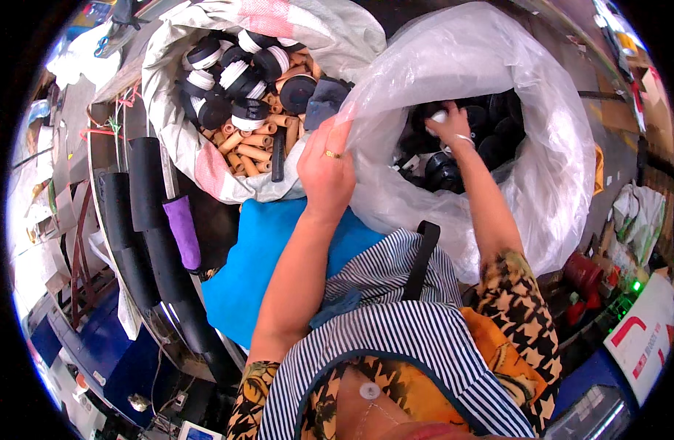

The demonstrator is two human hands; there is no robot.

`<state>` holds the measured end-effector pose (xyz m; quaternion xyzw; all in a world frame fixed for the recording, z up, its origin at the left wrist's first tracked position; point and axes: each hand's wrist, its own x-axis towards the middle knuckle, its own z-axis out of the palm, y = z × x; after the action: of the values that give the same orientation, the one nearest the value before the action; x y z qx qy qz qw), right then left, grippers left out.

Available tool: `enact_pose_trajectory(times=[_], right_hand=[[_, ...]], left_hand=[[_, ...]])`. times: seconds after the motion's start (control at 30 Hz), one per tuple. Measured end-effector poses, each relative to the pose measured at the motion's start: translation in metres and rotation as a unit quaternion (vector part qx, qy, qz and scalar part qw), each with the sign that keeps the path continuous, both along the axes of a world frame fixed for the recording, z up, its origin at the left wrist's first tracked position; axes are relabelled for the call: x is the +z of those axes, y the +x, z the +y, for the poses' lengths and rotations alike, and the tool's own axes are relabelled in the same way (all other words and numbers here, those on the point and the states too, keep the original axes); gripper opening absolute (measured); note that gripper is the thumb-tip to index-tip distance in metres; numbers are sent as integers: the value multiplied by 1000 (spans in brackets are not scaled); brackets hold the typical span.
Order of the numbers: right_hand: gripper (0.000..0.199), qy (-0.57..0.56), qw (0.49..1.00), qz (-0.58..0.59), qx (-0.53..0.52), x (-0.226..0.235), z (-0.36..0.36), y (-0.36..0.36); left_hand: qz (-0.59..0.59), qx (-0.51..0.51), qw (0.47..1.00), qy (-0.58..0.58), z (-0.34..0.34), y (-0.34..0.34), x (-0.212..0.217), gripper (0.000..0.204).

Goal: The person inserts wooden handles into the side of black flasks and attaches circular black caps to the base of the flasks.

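Observation:
My left hand (pixel 326 167), with a ring on one finger, grips the near rim of a large clear plastic bag (pixel 483 66) and holds it apart. My right hand (pixel 449 125) reaches down inside that bag, its fingers closed around a small white-and-black spool among several black spools (pixel 491 147). A bracelet sits on that wrist. The bottom of the bag is hidden by its folds.
A white woven sack (pixel 205 158) to the left holds black-and-white spools and several tan cardboard tubes (pixel 250 143). A blue cushion (pixel 256 257) lies below it. Black and purple padded rollers (pixel 179 231) stand at the left. Red items and boxes sit at the lower right.

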<state>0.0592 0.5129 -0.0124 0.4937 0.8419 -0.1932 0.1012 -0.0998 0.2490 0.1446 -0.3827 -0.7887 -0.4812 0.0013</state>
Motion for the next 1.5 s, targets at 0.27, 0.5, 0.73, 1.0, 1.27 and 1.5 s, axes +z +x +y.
enact_pose_trajectory(times=[0.27,0.5,0.73,1.0,1.27,1.5], right_hand=[[67,-655,640,395,-71,221,-71,-1],[46,-242,969,34,34,32,-43,-19],[72,-10,981,-162,110,-146,-58,-61],[101,-98,964,-215,119,2,-58,-21],[77,-567,795,208,50,232,-46,-23],[55,-278,943,-87,160,92,-40,-11]], left_hand=[[-6,3,1000,-4,3,4,-2,53],[-9,5,1000,-26,-5,1,-2,52],[3,-2,1000,-29,-17,0,-10,63],[-33,7,999,-21,-6,-7,-10,58],[-39,29,999,11,4,-2,-7,56],[-59,-1,998,-3,-1,-1,-4,52]])
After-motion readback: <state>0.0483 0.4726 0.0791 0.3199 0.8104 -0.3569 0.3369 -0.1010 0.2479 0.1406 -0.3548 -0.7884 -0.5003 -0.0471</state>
